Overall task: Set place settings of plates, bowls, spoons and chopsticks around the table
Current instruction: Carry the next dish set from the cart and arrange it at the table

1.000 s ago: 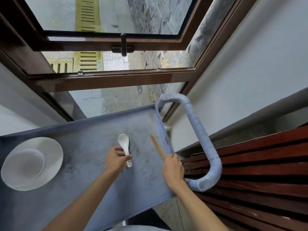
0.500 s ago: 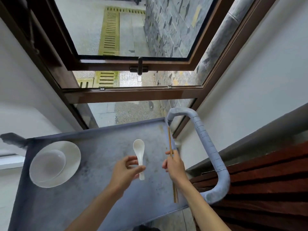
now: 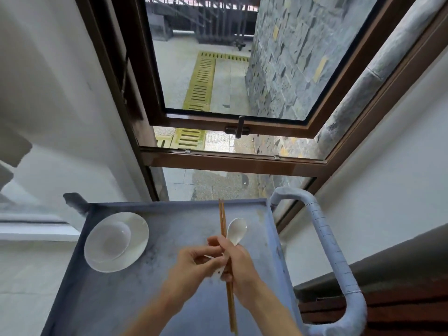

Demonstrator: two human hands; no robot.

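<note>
Both hands meet above the grey cart tray [image 3: 174, 224]. My left hand [image 3: 194, 263] pinches the handle of a white ceramic spoon [image 3: 237, 229], whose bowl points away from me. My right hand [image 3: 241, 263] is closed around a pair of brown wooden chopsticks [image 3: 221, 221] that run from near the tray's far edge back past my wrist. Its fingers also lie across the spoon's neck. A white bowl [image 3: 111, 241] sits inside a white plate [image 3: 140, 236] at the tray's far left.
The tray belongs to a cart with a wrapped grey push handle [image 3: 329, 248] on the right. A brown-framed window [image 3: 232, 161] stands open just beyond the cart. White walls flank it, and a dark wooden slatted panel [image 3: 400, 301] is at the lower right.
Both hands lifted the spoon and chopsticks off the tray and came together at its middle. The chopsticks now lie left of the spoon. The view tilted up toward the window.
</note>
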